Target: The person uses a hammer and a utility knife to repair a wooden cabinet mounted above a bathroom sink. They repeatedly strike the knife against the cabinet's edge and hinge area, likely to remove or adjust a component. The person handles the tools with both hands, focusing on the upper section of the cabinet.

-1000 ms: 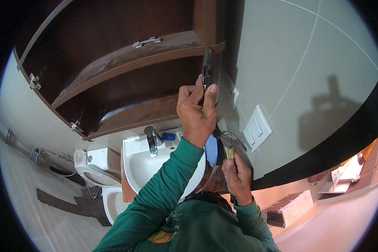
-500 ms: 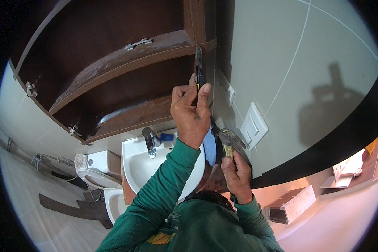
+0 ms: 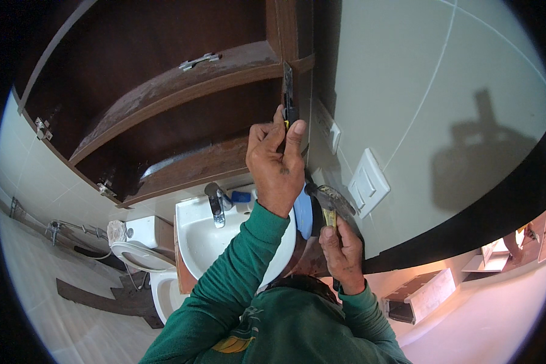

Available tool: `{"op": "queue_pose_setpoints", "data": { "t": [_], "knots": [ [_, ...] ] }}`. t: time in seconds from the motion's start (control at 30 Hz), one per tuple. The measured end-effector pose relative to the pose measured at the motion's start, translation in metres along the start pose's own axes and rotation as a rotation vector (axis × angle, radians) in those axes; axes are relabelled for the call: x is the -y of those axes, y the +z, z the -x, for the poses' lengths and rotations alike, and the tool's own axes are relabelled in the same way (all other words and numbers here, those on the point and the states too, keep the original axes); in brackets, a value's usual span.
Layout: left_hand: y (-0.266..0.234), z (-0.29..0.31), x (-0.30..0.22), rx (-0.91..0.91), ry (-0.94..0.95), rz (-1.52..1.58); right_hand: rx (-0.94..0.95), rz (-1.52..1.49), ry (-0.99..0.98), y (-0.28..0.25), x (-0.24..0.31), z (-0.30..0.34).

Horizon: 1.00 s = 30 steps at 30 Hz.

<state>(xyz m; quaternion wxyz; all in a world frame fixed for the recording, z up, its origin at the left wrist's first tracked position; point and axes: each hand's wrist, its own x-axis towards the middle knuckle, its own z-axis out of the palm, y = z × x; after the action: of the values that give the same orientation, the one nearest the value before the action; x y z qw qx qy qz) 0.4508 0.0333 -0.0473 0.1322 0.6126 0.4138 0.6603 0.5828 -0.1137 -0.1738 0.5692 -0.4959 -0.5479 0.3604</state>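
My left hand [image 3: 276, 170] is raised in front of the open brown cabinet [image 3: 182, 100], closed on a cutter knife [image 3: 288, 91] with a black and yellow handle. Its blade points upward and lies along the cabinet's right upright, by the end of the shelf; whether it has entered a gap I cannot tell. Lower and to the right, my right hand [image 3: 344, 258] is wrapped round the yellowish handle of a hammer [image 3: 332, 200]. The hammer's dark, worn head is up, beside the wall switch, apart from the knife.
Below the cabinet are a white sink [image 3: 194, 242], a faucet [image 3: 216, 206] and a blue sponge-like block [image 3: 241, 197]. A switch plate [image 3: 368, 182] is on the right wall. A toilet [image 3: 144, 255] stands at left. Hinges [image 3: 43, 128] stick out from the cabinet's left edge.
Both hands keep their grips and places, and the view has shifted very slightly. At the far right, a partly seen shape beyond the doorway has moved.
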Motion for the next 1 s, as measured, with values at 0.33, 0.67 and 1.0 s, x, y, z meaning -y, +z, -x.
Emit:
{"op": "queue_pose_setpoints", "data": {
  "t": [0.33, 0.67, 1.0],
  "knots": [
    [-0.001, -0.002, 0.0, 0.01, 0.003, 0.011, -0.016, -0.068, 0.094, 0.001, 0.018, -0.001],
    [0.004, 0.0, 0.001, 0.004, 0.046, 0.017, -0.032, -0.176, 0.014, 0.006, 0.008, -0.005],
    [0.0, -0.003, -0.004, 0.022, 0.075, -0.061, -0.025, -0.22, 0.014, 0.007, 0.019, -0.006]
  ]
}}
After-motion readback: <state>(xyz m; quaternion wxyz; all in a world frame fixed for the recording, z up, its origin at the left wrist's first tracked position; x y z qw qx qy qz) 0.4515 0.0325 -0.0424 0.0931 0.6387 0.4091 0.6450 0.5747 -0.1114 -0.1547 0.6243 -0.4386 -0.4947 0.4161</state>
